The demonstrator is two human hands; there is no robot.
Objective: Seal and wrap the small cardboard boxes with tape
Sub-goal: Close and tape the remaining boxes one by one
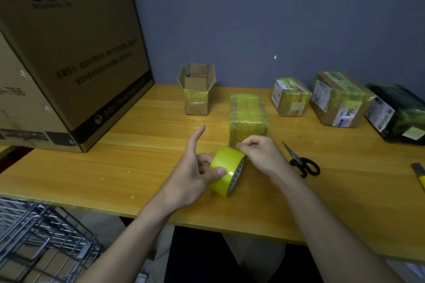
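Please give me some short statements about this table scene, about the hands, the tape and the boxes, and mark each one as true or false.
1. The left hand holds the yellow tape roll. True.
2. The scissors are in the right hand. False: they lie on the wooden table, to the right of that hand, which pinches at the roll's edge.
3. The small open box has its flaps closed. False: the flaps stand open.
4. The taped box sits just behind the roll. True.
5. The large printed carton stands at the table's left. True.
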